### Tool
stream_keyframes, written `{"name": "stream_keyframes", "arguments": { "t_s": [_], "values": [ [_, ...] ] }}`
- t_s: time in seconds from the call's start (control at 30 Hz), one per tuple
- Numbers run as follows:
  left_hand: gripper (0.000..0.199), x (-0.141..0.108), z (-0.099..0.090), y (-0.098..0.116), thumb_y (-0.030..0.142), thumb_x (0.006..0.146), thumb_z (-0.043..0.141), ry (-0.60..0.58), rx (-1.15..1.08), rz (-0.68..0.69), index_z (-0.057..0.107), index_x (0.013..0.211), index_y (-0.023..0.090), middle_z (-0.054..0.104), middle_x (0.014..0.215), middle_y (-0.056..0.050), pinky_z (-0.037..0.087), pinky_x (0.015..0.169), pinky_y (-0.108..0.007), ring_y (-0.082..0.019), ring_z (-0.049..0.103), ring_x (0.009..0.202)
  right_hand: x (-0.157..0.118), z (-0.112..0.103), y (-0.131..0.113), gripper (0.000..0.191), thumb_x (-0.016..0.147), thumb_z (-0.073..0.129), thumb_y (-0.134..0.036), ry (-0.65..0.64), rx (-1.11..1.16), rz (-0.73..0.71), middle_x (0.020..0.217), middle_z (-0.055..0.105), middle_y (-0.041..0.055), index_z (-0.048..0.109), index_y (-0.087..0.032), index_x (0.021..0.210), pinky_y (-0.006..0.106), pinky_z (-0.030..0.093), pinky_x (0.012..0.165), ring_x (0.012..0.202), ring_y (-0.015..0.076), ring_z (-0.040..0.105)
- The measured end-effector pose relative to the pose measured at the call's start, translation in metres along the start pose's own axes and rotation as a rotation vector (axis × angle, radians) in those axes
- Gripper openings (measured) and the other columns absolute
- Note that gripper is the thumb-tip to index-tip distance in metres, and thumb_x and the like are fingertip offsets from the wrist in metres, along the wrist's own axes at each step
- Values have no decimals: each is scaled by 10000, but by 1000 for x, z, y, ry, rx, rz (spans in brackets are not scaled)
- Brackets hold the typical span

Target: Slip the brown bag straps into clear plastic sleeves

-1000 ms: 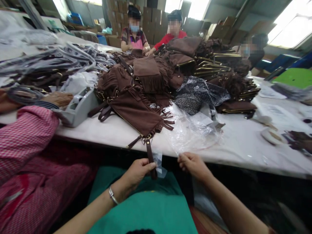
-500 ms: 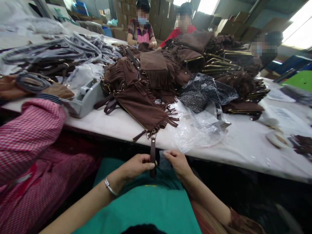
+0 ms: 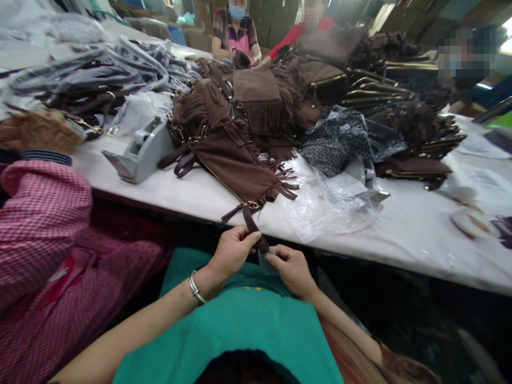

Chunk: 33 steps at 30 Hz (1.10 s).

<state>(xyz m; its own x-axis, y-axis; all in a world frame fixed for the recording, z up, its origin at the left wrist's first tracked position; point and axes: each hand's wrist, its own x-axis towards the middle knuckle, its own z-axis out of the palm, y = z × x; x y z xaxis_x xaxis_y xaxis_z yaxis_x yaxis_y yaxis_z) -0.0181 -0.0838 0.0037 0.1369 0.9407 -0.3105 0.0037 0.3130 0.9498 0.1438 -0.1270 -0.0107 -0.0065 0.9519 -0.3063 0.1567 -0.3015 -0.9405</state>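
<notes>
A brown fringed bag (image 3: 232, 162) with a gold zipper lies near the table's front edge. From its lower corner a brown strap (image 3: 250, 220) hangs over the edge towards me. My left hand (image 3: 234, 249) wears a silver bangle and pinches this strap between thumb and fingers. Just right of it, my right hand (image 3: 292, 268) pinches a small clear plastic piece (image 3: 264, 262) at the strap's lower end. The fingertips of both hands are close together above my green apron.
On the white table (image 3: 412, 234) are a dispenser (image 3: 146, 149), plastic film (image 3: 320, 205), a pile of brown bags (image 3: 260, 88) and wrapped straps (image 3: 132, 66). A person's checked sleeve (image 3: 48, 213) is at left; other people sit across the table.
My left hand has moved up with the strap, which now bends towards my right hand. Both hands are closer together. The neighbour's hand has moved left, and the view has shifted.
</notes>
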Motion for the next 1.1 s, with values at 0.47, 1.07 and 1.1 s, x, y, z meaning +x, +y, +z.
{"name": "stream_keyframes", "arguments": {
  "t_s": [0.47,1.07,1.1],
  "values": [
    [258,5,-4,-2,409,757,677,59,18,74,683,789,152,693,719,-18,491,580,-234,-136,605,639,-3,1,3,207,731,702,-330,-14,3,11,851,727,49,764,-175,853,334,496,769,816,219,639],
    [244,3,1,1,384,764,666,15,-6,12,669,794,141,710,740,-48,496,599,-257,-174,650,695,-4,4,2,154,689,725,-309,7,7,98,721,711,29,746,-161,725,272,460,658,674,167,610],
    [243,3,1,0,383,763,667,16,-1,13,669,790,142,709,735,-48,496,597,-258,-175,649,692,-4,4,2,152,687,727,-308,4,6,99,709,706,27,743,-160,716,271,457,652,665,164,606]
  ]
}}
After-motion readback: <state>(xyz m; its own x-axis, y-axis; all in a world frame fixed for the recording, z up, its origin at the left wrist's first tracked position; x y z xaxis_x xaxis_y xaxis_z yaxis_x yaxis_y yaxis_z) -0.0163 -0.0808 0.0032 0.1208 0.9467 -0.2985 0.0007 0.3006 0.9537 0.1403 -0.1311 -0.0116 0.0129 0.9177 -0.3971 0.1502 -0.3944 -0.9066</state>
